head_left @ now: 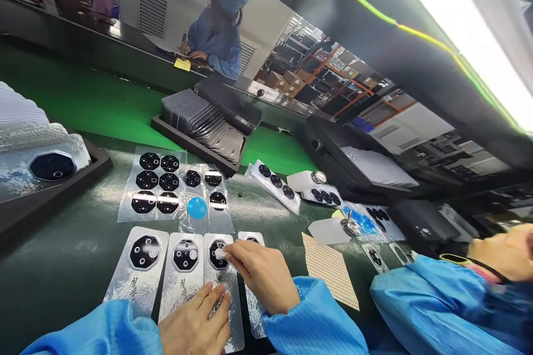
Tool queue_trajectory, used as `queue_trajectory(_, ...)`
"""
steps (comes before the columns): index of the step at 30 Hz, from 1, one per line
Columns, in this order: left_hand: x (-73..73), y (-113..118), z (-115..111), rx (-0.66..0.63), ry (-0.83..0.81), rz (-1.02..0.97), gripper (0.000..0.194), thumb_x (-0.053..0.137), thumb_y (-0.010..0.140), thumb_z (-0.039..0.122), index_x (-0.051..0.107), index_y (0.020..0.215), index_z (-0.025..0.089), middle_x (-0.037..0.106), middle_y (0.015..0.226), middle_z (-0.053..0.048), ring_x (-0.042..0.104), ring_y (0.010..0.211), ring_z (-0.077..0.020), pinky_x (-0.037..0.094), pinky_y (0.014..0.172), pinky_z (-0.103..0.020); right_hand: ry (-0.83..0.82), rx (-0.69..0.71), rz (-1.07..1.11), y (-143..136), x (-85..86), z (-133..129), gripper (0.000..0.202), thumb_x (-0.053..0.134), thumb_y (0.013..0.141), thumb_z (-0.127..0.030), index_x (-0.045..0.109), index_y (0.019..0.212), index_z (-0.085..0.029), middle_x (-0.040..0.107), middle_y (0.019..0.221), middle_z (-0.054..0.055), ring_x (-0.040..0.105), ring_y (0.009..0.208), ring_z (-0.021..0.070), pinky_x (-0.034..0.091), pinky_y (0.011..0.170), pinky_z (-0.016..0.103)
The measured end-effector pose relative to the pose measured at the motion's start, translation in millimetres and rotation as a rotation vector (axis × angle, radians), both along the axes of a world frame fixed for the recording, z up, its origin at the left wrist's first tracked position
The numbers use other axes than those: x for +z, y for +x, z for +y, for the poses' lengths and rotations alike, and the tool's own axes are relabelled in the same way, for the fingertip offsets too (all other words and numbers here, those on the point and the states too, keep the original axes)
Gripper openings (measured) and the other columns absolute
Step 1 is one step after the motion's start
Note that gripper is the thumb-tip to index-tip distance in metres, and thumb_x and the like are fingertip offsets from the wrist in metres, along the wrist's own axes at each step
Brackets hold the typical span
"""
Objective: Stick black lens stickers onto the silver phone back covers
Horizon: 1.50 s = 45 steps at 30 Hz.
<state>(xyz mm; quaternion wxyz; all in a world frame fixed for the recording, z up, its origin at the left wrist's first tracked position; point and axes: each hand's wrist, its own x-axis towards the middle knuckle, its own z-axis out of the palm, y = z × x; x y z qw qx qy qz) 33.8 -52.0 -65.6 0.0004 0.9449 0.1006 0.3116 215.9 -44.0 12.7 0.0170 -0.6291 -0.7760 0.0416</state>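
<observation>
Silvery rectangular panels with black octagonal camera plates lie in a row before me: a left panel [129, 294], a second panel [172, 288], a third panel [235, 310] and a right-hand panel [255, 310]. My left hand [197, 321] rests flat, fingers stretched out, over the lower parts of the second and third panels. My right hand [260, 272] pinches a small white wad [220, 254], perhaps a wipe, against the octagonal plate [214, 247] of the third panel. That hand partly covers the right-hand panel.
Clear sheets [127, 199] of black octagons lie behind the panels, with a blue round sticker [197, 208]. Black trays [239, 163] hold stacked panels. White bottles [327, 231] and a dotted beige sheet [333, 277] lie rightward. A co-worker's blue sleeve [416, 299] reaches in at right.
</observation>
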Motion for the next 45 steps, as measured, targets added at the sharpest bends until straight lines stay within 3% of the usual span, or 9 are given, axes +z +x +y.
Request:
queue_trajectory(9,4.1,-1,0,0.008,-0.007,-0.001,0.016,0.053,0.091,0.022,0.065,0.089,0.013,0.069,0.109,-0.009,0.061,0.107,-0.0258,0.036,0.099,-0.041,0.081,0.089,-0.179,-10,-3.5,1,0.011,0.068,0.084,-0.011,0.063,0.084,-0.021,0.066,0.073,-0.003,0.059,0.065,0.0153,0.024,0.054,0.031)
queue_trajectory(45,8.7,-2,-1,0.019,-0.010,0.028,0.015,0.055,0.092,0.023,0.066,0.089,0.013,0.069,0.110,-0.008,0.061,0.108,-0.0255,0.035,0.100,-0.040,0.084,0.082,-0.211,-14,-4.3,-5,0.011,0.064,0.086,-0.011,0.062,0.088,-0.022,0.064,0.074,-0.003,0.058,0.067,0.0169,0.028,0.056,0.032)
